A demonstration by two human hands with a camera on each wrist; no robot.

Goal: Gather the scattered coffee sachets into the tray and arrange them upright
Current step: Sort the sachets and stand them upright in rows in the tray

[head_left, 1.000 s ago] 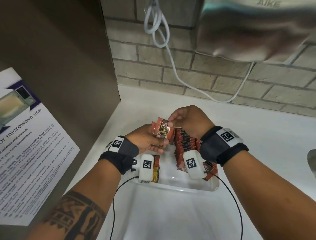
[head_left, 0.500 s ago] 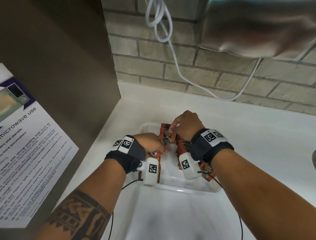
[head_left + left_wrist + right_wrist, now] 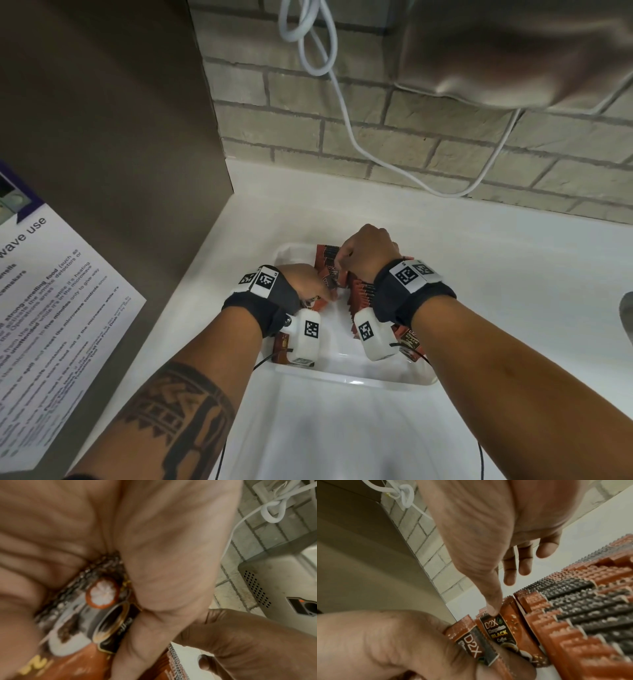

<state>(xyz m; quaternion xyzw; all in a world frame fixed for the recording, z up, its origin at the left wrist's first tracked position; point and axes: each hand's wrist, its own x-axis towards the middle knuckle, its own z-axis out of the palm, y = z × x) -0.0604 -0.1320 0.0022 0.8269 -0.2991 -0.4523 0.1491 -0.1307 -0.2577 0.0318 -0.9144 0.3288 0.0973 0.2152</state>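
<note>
A white tray [image 3: 352, 377] sits on the white counter [image 3: 496, 260]. A row of red-brown coffee sachets [image 3: 363, 291] stands upright along its right side [image 3: 573, 615]. My left hand [image 3: 305, 282] is low over the tray's left part and grips a small bunch of sachets [image 3: 109, 622], which also show in the right wrist view [image 3: 467, 641]. My right hand [image 3: 366, 251] is at the far end of the row. Its thumb [image 3: 491, 608] presses the top of one sachet [image 3: 503, 632]; the index finger is hidden behind it. More sachets lie under both wrist cameras [image 3: 411, 341].
A brown cabinet side [image 3: 120, 137] with a printed microwave notice [image 3: 51, 308] stands close on the left. Behind the tray a brick wall [image 3: 342, 144] carries a looped white cable [image 3: 339, 89]. A metallic appliance [image 3: 513, 51] hangs over the far right.
Both hands have come down from above the tray into it. The right hand has carried one sachet from the left hand's bunch to the far end of the standing row.
</note>
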